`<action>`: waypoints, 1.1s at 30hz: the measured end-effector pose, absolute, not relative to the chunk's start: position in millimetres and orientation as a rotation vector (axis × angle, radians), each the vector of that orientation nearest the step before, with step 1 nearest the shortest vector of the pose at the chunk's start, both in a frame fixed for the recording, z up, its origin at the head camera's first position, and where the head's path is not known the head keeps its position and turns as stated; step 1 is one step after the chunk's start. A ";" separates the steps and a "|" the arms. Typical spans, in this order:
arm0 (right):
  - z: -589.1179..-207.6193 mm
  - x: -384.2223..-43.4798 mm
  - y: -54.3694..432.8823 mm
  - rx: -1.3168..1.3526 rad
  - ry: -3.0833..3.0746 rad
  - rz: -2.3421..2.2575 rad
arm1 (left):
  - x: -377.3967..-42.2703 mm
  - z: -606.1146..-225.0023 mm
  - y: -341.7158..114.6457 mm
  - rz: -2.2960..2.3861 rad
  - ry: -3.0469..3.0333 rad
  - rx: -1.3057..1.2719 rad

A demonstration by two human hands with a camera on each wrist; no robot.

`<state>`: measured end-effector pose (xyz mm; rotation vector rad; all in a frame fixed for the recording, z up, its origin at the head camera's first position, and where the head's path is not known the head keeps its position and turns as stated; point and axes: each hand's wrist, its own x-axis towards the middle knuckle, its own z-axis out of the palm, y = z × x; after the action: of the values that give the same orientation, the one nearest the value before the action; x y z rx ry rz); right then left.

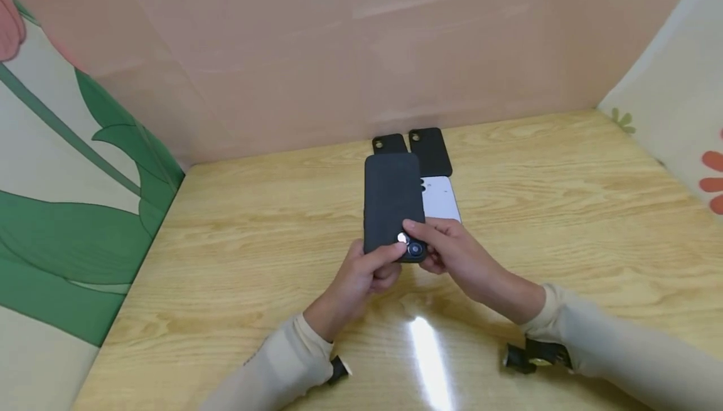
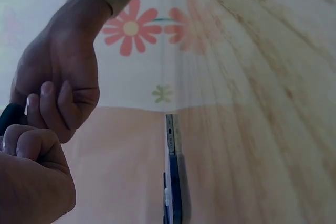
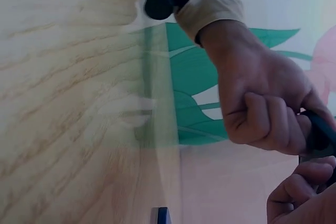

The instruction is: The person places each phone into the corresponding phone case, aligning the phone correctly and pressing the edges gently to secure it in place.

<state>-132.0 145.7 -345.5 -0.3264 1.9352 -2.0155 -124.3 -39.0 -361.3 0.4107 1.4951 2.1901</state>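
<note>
A phone in a black case is held up over the table by both hands, its back facing me and its camera lenses at the lower right corner. The left hand grips the bottom left, thumb lying across to the lenses and fingers curled behind. The right hand pinches the lower right edge, its thumb just above the lenses. In the left wrist view the phone is mostly out of frame; in the right wrist view a dark end of the case shows between the hands.
Behind the held phone lies a white phone, partly covered from view. Farther back, two black phone cases lie side by side near the pink wall sheet. A flower-patterned sheet bounds the wooden table at right, a leaf-patterned one at left.
</note>
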 end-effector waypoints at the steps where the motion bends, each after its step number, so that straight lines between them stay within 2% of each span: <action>1: -345.4 -132.3 146.1 -0.331 1.925 -2.016 | -124.3 -361.1 -38.9 2.188 1.498 0.410; 8: -343.6 -131.4 145.8 -0.338 1.892 -2.031 | -123.3 -363.8 -35.7 2.223 1.542 0.380; 12: -343.3 -129.6 146.2 -0.267 1.857 -2.030 | -122.0 -367.5 -26.7 2.250 1.558 0.484; 16: -344.6 -127.8 147.4 -0.268 1.858 -2.049 | -119.9 -366.1 -22.2 2.270 1.577 0.476; 21: -345.4 -128.2 149.5 -0.374 1.866 -2.051 | -119.3 -364.1 -24.9 2.268 1.486 0.472; 27: -344.5 -129.5 150.0 -0.335 1.851 -1.992 | -125.8 -365.4 -33.1 2.216 1.288 0.468; 33: -342.6 -130.3 149.4 -0.324 1.916 -1.962 | -129.7 -368.1 -38.4 2.216 1.433 0.489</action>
<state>-130.3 149.4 -342.6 -0.3244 1.9161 -1.9617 -129.7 -38.4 -368.1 0.4887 1.4330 2.2161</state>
